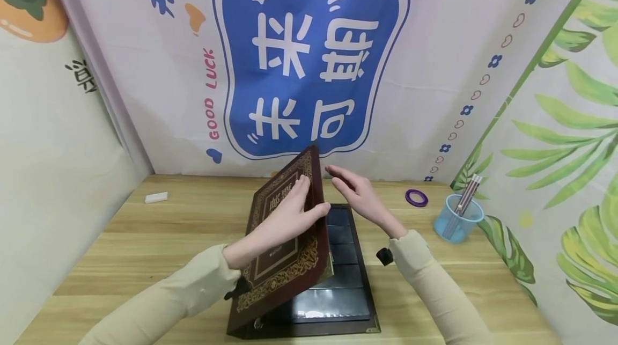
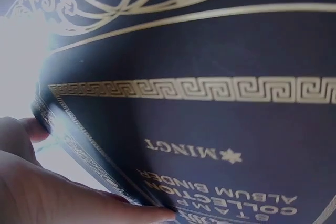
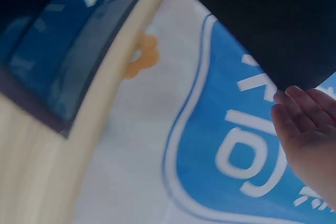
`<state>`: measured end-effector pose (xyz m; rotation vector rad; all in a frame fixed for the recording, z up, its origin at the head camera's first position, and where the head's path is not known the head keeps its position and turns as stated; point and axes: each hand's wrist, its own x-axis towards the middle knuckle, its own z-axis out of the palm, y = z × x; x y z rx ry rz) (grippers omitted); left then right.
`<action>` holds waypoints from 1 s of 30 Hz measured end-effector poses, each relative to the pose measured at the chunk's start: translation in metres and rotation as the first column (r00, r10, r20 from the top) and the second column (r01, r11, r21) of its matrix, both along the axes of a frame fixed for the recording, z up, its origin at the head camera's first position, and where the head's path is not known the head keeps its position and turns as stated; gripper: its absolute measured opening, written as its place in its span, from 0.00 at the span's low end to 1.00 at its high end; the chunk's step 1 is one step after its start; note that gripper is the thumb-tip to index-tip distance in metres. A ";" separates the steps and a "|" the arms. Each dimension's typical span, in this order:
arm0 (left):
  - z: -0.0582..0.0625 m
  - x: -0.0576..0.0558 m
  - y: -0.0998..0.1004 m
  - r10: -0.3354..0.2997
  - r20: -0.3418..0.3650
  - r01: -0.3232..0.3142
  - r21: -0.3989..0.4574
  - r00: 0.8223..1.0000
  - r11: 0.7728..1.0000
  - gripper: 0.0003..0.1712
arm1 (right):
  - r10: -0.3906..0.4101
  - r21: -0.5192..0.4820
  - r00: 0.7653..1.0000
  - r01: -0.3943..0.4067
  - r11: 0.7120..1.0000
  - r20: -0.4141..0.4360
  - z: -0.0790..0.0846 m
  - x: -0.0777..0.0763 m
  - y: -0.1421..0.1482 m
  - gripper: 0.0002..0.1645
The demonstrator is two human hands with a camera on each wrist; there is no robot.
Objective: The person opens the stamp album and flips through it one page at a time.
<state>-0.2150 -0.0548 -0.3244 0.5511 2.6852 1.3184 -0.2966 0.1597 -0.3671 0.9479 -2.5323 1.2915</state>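
A dark brown stamp album point(image 1: 285, 259) with gold ornament lies on the table, its front cover tilted up over black pocket pages point(image 1: 345, 254). My left hand point(image 1: 285, 213) holds that cover by its raised edge. Its fingers stretch along the outer face; the thumb reaches past the edge. In the left wrist view, gold lettering on the cover point(image 2: 220, 153) appears upside down. To the right of the raised edge, my right hand point(image 1: 359, 197) is held up with fingers extended. In the right wrist view its fingertips point(image 3: 294, 95) overlap the cover's dark corner; contact cannot be told.
A white block point(image 1: 156, 197) lies at the table's back left. Toward the back right are a purple tape ring point(image 1: 416, 198) and a light blue mesh cup point(image 1: 457, 221) with pencils. A printed cloth point(image 1: 183, 93) hangs behind the wooden table point(image 1: 159, 248).
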 end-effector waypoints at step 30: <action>0.015 0.012 -0.139 -0.040 0.146 -0.036 0.484 0.988 0.874 0.34 | 0.043 0.660 0.999 -0.050 0.749 0.027 -0.116 0.033 0.055 0.60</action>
